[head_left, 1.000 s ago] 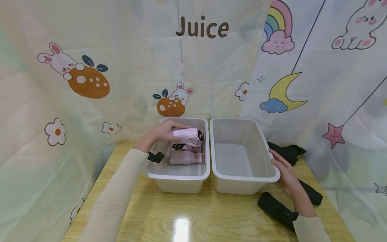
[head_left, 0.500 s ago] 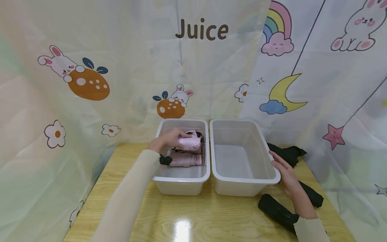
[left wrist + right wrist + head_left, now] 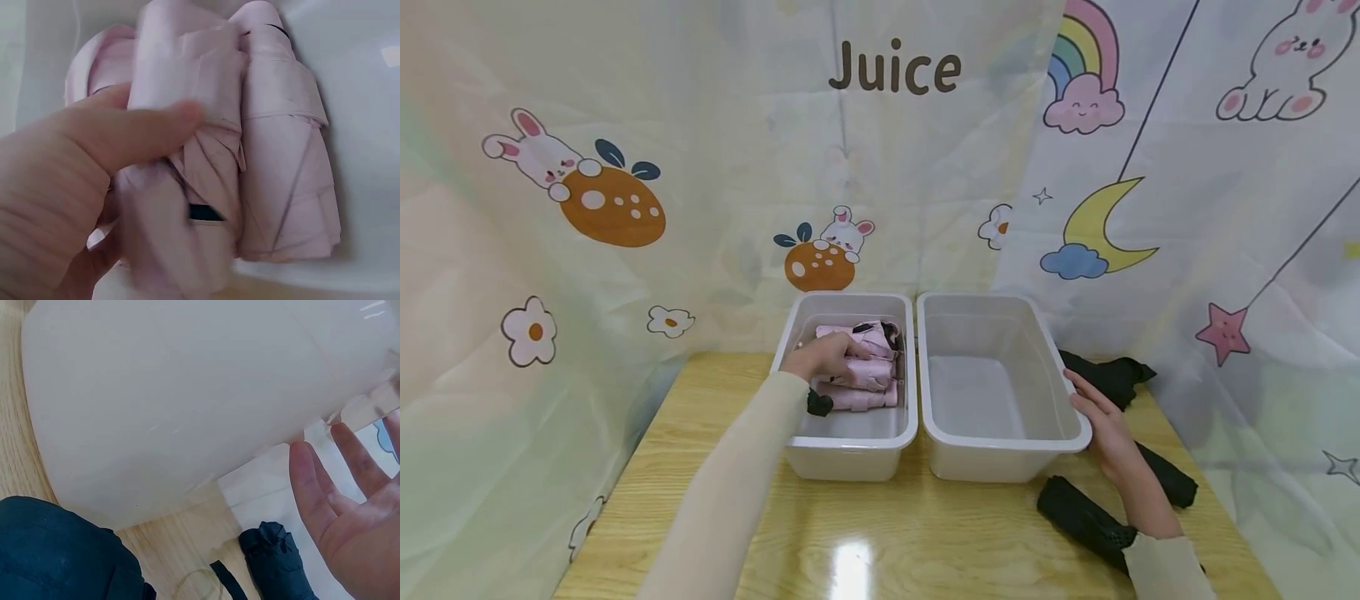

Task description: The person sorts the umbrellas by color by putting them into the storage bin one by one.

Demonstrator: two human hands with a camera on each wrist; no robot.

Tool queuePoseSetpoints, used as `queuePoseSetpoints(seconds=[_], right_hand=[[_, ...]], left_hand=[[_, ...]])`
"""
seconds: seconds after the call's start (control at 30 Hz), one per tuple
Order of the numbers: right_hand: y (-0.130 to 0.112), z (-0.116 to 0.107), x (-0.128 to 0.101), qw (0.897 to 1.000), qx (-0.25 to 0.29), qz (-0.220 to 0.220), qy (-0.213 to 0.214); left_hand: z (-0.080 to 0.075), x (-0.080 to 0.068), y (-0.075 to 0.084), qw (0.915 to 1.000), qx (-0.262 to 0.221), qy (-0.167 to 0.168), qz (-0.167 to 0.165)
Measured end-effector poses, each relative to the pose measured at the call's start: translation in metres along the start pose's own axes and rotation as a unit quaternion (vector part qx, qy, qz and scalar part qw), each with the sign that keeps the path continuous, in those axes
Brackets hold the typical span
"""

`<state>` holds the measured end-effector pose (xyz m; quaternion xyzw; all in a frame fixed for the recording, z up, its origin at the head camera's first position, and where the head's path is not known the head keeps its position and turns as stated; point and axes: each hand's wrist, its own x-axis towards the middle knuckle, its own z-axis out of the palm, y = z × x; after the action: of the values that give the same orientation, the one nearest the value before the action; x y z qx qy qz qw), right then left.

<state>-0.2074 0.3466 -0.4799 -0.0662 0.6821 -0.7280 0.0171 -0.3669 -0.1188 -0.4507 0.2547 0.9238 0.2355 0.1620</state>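
Note:
In the left white bin (image 3: 846, 447) my left hand (image 3: 826, 357) grips a rolled pink folding umbrella (image 3: 187, 75), thumb across its top side. It lies between two other rolled pink umbrellas; the nearer pink umbrella (image 3: 284, 169) has a strap wrapped round it, and the farther is partly behind the hand in the left wrist view. My right hand (image 3: 1112, 437) rests with its fingers fairly straight at the outer right rim of the right white bin (image 3: 1000, 445), which has nothing inside.
Right of the right bin, rolled black umbrellas (image 3: 1081, 518) lie on the wooden table (image 3: 790, 542), one partly under my right wrist. A further black bundle (image 3: 1112, 379) sits at the back right. A printed curtain (image 3: 722, 167) hangs behind the bins.
My left hand has lowered the pink umbrella into the left bin and brought it nearer, uncovering the far one. The right hand stays at the right bin's rim.

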Motion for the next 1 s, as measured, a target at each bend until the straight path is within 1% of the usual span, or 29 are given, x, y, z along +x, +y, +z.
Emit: queuePoseSetpoints(seconds=[0.1, 0.23, 0.37, 0.43, 0.47, 0.57, 0.67, 0.77, 0.87, 0.9, 1.0], right_hand=[[-0.001, 0.001, 0.0, 1.0, 0.001, -0.003, 0.005], [0.001, 0.0, 0.0, 1.0, 0.003, -0.004, -0.001], [0.003, 0.0, 0.0, 1.0, 0.003, -0.006, -0.003], [0.003, -0.001, 0.0, 1.0, 0.003, -0.007, -0.002], [0.003, 0.0, -0.001, 1.0, 0.003, -0.008, -0.002], [0.003, 0.001, -0.001, 1.0, 0.005, -0.011, -0.005], [0.002, 0.002, -0.001, 1.0, 0.006, -0.013, -0.008], [0.002, 0.002, -0.002, 1.0, 0.008, -0.012, -0.005], [0.002, 0.003, -0.002, 1.0, 0.011, -0.011, 0.003], [0.002, 0.003, -0.003, 1.0, 0.012, -0.01, 0.005], [0.002, 0.004, -0.003, 1.0, 0.017, -0.011, 0.009]], left_hand=[[-0.001, -0.001, 0.002, 0.9999, 0.001, -0.004, -0.012], [-0.003, -0.002, 0.006, 0.9998, 0.001, -0.004, -0.022], [-0.004, -0.003, 0.007, 0.9999, -0.002, 0.002, -0.015], [-0.005, -0.003, 0.008, 0.9999, 0.002, 0.012, -0.007], [-0.006, -0.003, 0.008, 0.9998, 0.0, 0.017, -0.01], [-0.013, -0.007, 0.009, 0.9996, -0.011, 0.025, -0.008], [-0.027, -0.017, 0.012, 0.9994, -0.026, 0.024, -0.002], [-0.043, -0.029, 0.014, 0.9987, -0.04, 0.024, 0.021], [-0.054, -0.043, 0.013, 0.997, -0.065, 0.038, 0.019], [-0.058, -0.049, 0.012, 0.9962, -0.072, 0.043, 0.023], [-0.067, -0.066, 0.011, 0.9936, -0.088, 0.067, 0.024]])
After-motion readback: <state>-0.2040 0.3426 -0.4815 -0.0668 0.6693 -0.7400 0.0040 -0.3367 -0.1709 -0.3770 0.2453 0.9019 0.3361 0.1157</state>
